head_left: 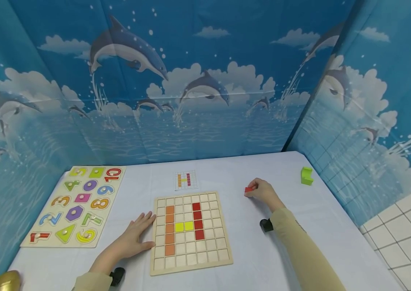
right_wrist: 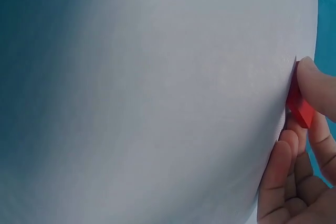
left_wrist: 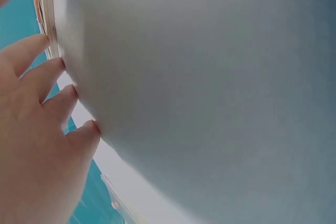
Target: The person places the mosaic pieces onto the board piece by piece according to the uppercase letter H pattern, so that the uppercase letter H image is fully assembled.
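My left hand (head_left: 134, 236) rests spread at the left edge of a square wooden grid board (head_left: 212, 258), thumb and fingertips touching it. On the board lie a column of several orange tiles (head_left: 169, 228), two yellow tiles (head_left: 184, 226) side by side, and a column of several red tiles (head_left: 198, 224). To the right of the board, my right hand (head_left: 265, 194) pinches a single red tile (right_wrist: 300, 100) between thumb and fingers, close to the white tablecloth. Behind the board lies a pattern card (head_left: 185, 180) showing an H in coloured squares.
A number-and-shape puzzle board (head_left: 94, 238) lies at the left. Light green blocks (head_left: 306, 176) stand at the far right. Part of a gold object (head_left: 7, 281) shows at the lower left corner. Dolphin-print curtains (head_left: 191, 121) enclose the back and sides.
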Demonstrator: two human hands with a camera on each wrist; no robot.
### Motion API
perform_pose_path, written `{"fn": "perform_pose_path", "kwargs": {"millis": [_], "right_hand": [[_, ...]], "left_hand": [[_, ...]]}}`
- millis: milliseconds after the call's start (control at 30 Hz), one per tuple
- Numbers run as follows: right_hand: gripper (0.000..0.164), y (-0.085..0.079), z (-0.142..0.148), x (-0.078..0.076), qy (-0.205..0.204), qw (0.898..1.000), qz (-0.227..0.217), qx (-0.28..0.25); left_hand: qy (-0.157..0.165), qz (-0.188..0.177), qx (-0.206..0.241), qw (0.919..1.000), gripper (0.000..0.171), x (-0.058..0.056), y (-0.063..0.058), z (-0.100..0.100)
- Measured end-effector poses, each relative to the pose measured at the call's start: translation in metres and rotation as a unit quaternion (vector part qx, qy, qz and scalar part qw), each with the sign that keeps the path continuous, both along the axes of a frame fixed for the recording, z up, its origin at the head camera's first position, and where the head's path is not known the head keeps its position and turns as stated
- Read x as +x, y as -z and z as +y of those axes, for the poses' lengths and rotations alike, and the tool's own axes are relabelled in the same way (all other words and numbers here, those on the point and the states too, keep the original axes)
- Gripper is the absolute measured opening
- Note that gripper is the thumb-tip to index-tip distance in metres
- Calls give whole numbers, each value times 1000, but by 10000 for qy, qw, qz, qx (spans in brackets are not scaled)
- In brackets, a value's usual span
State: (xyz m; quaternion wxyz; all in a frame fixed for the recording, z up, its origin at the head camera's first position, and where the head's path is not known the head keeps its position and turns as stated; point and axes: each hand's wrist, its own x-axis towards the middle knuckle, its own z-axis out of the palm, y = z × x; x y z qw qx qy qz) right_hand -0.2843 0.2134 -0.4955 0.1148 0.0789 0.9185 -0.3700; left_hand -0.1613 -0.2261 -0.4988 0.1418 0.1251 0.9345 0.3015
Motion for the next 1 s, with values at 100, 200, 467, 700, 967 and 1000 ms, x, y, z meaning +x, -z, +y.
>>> {"fn": "perform_pose_path", "kwargs": {"millis": [100, 200, 467, 700, 967, 1000], "right_hand": [[30, 0, 1, 0, 89, 10000, -36, -23], [29, -1, 3, 1, 122, 9999, -34, 0], [40, -11, 5, 8, 373, 9976, -165, -561], [38, -24, -14, 30, 350, 9863, -279, -1589], [31, -27, -45, 67, -201, 9805, -254, -1937], [32, -26, -49, 72, -333, 9789, -240, -2001]], "left_hand": [[5, -21, -5, 10000, 89, 0, 1, -1], [34, 8, -35, 10000, 89, -1, 2, -2], [16, 54, -47, 10000, 88, -1, 2, -2], [21, 50, -44, 10000, 87, -1, 1, -2], [-9, 8, 4, 10000, 88, 1, -1, 0], [-13, 7, -8, 10000, 88, 1, -2, 0]]}}
